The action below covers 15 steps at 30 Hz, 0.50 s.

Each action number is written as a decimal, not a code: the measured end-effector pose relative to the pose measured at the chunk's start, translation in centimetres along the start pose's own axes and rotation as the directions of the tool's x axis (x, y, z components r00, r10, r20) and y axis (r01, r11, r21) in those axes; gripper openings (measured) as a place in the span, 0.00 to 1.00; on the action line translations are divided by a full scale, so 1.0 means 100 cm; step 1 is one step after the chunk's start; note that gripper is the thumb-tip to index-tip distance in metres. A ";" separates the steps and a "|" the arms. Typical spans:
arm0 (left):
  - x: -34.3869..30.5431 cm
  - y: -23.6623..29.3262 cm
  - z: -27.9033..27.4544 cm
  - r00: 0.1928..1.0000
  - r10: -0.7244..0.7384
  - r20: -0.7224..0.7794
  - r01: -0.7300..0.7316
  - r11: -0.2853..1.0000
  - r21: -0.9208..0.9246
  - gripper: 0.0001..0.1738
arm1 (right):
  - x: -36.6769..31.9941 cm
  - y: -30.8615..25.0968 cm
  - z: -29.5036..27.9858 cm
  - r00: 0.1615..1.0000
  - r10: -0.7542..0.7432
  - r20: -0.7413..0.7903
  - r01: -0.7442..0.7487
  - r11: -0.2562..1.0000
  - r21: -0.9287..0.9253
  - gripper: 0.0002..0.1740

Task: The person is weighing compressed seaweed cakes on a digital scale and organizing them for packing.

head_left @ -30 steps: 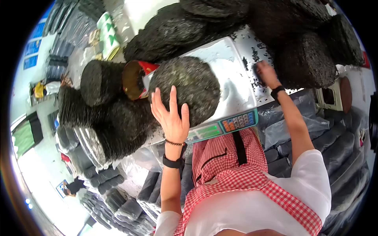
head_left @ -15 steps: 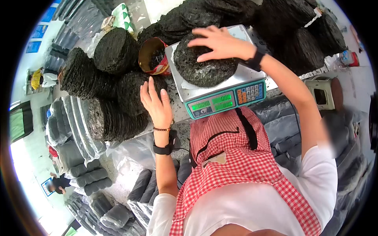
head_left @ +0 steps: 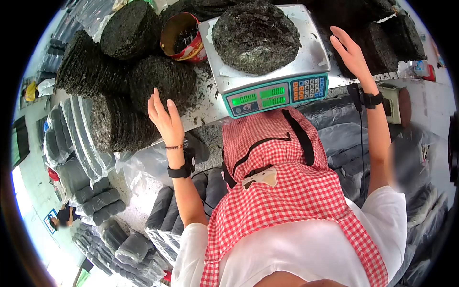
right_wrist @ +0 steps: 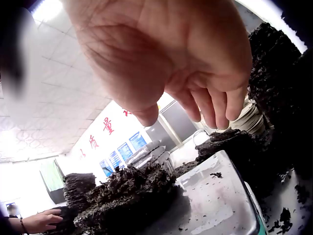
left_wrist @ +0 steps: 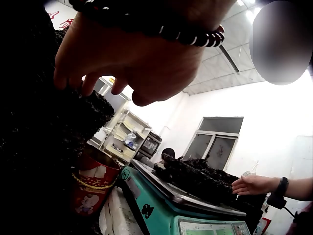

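Note:
A round, dark, rough-surfaced stack (head_left: 256,37) lies on the metal pan of a teal scale (head_left: 277,95) with lit green displays; neither hand touches it. The left hand (head_left: 166,118) is over the near edge of the dark stacks left of the scale, fingers extended; whether it touches them cannot be told. In the left wrist view the left hand (left_wrist: 127,58) hangs above dark material. To the right of the pan, the right hand (head_left: 351,55) is raised with extended fingers and holds nothing. The right wrist view shows its palm (right_wrist: 171,54) above the pan (right_wrist: 210,196).
Several dark round stacks (head_left: 129,29) stand left of the scale, beside a red tub (head_left: 191,50) with dark scraps. More stacks (head_left: 377,48) are at the right. Plastic-wrapped bundles (head_left: 98,205) lie below and left. A cable (head_left: 362,143) hangs from the right wrist.
The right hand has come off the stack on the scale and moved right. The left hand, earlier on the round stack, has shifted left. The display now shows a different reading.

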<state>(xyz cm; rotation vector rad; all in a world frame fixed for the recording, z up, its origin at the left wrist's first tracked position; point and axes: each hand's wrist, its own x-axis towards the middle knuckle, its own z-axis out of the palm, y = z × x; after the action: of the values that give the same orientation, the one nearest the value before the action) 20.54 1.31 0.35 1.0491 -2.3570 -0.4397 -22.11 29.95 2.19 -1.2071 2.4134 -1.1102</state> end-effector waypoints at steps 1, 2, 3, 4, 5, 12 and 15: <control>0.001 -0.001 0.002 1.000 0.009 0.003 -0.009 1.000 0.017 0.28 | -0.003 0.000 0.000 1.000 -0.006 -0.012 0.005 1.000 -0.019 0.30; 0.002 -0.002 0.005 1.000 0.012 0.013 -0.012 1.000 0.029 0.28 | -0.004 -0.001 0.000 1.000 -0.012 -0.024 0.012 0.999 -0.038 0.30; 0.001 -0.003 0.005 1.000 0.008 0.018 -0.009 0.999 0.033 0.28 | -0.005 -0.003 -0.001 1.000 -0.009 -0.020 0.008 0.999 -0.034 0.30; 0.001 -0.003 0.005 1.000 -0.001 0.024 0.000 1.000 0.026 0.28 | -0.006 -0.007 -0.002 0.999 -0.029 -0.035 0.028 0.998 -0.048 0.30; 0.001 -0.003 0.005 0.999 -0.011 0.030 0.010 1.000 0.021 0.28 | -0.006 -0.009 -0.003 0.997 -0.051 -0.050 0.048 0.997 -0.062 0.29; -0.036 -0.019 -0.016 0.993 -0.103 -0.059 0.113 0.972 0.208 0.34 | -0.006 -0.060 0.013 0.986 -0.128 -0.107 0.141 0.982 0.127 0.20; -0.030 -0.016 -0.049 0.966 -0.109 -0.233 0.186 0.923 0.336 0.37 | -0.003 -0.105 0.026 0.965 -0.258 -0.042 0.262 0.957 0.128 0.21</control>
<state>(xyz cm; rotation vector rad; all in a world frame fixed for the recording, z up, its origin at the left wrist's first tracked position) 26.02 2.17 2.61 1.3718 -2.2200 0.0541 -14.48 24.86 7.84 -1.5053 2.2020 -1.3423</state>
